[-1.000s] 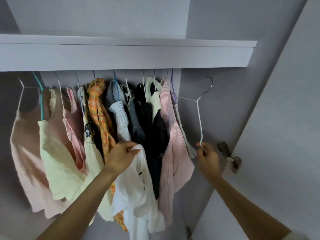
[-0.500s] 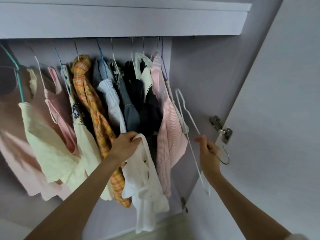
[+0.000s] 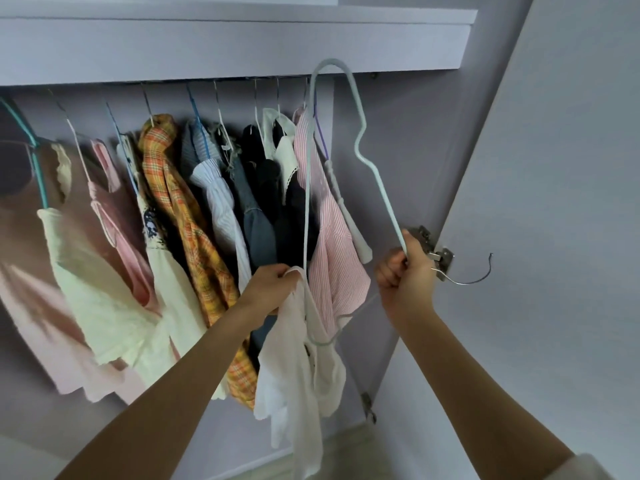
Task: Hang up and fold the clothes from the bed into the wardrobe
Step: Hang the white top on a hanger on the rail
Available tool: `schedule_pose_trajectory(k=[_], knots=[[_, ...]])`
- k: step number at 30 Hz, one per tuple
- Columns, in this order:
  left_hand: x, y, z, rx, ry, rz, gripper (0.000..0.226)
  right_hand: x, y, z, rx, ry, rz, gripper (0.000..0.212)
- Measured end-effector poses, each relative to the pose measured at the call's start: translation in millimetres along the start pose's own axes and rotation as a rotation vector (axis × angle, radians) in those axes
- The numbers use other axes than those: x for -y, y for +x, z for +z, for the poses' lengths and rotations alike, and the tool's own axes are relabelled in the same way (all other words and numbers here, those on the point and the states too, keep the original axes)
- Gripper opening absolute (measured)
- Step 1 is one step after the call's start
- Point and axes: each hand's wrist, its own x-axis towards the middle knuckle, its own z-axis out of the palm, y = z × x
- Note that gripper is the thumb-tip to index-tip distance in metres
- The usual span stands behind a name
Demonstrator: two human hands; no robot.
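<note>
The white button-front garment (image 3: 298, 344) droops from the left hand (image 3: 268, 287), which pinches its top edge — the pale plastic-coated wire hanger (image 3: 375, 183) rises sideways from the right hand's (image 3: 407, 278) closed fist, just beside it.

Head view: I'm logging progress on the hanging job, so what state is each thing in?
White hanger: off the rail, gripped by the right hand, hook pointing right.
White garment: dangling unhung, gripped by the left hand.
Pink striped shirt: hung on the rail.
Orange plaid shirt: hung.
Wardrobe door: open.
</note>
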Motion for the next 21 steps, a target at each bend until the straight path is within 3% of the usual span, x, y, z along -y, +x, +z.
schedule_pose_trajectory(k=[10, 14, 17, 21], knots=[[-40, -47, -64, -0.137, -0.369, 0.093, 0.024, -32, -6, 15, -0.045, -0.032, 0.069, 0.042], [-39, -50, -92, -0.336, -0.076, 0.198, 0.030, -34, -4, 29, 0.062, 0.024, 0.107, 0.048], [-24, -51, -99, -0.365, 0.139, 0.142, 0.026, -31, -1, 49, 0.170, 0.057, 0.123, 0.054], [-6, -53, -100, -0.339, 0.104, 0.063, 0.016, -38, 3, 74, 0.225, 0.147, 0.167, 0.051]])
